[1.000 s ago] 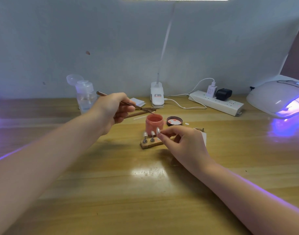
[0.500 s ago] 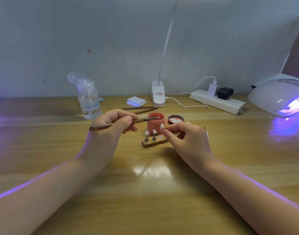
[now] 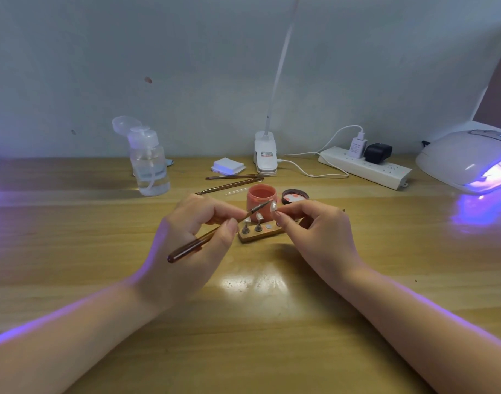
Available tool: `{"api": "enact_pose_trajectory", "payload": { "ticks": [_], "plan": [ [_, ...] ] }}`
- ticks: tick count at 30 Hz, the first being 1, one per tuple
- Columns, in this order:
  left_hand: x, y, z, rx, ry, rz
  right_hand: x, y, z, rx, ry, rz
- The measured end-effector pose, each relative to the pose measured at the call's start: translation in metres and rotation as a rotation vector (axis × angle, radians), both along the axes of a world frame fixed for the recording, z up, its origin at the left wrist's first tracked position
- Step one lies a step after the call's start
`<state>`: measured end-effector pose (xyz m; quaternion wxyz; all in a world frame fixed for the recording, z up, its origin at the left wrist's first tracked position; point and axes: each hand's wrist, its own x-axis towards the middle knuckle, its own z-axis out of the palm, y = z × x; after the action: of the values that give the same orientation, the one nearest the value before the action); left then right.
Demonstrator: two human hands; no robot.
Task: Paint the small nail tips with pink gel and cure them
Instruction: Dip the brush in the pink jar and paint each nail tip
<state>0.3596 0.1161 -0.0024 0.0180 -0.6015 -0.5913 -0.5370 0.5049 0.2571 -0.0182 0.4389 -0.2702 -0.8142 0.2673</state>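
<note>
On the glossy wooden bench (image 3: pixel 101 251), the left hand (image 3: pixel 192 245) pinches a slim translucent brown brush (image 3: pixel 215 233), bristles meeting a clear pointed nail tip (image 3: pixel 273 205) pinched by the right hand (image 3: pixel 320 234). Both hover before the round pink gel jar (image 3: pixel 261 199), above a wooden holder (image 3: pixel 259 234).

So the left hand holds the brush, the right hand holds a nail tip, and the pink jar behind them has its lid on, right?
Not quite. The head view shows the pink jar open, its lid lying beside it. The rest holds: the left hand grips the brush and the right hand pinches a nail tip.
</note>
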Motion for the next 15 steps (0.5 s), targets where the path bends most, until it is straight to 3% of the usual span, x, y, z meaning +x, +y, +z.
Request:
{"api": "enact_pose_trajectory", "payload": {
  "ticks": [6,15],
  "plan": [
    [0.0007,0.0012,-0.0005,-0.004,0.082,-0.013,0.0002,-0.0002,-0.0005,0.02,0.001,-0.001],
    [0.0023,0.0006,-0.0025,0.022,0.03,0.006,0.0003,0.0006,-0.0014,0.01,0.017,-0.014]
  ]
}}
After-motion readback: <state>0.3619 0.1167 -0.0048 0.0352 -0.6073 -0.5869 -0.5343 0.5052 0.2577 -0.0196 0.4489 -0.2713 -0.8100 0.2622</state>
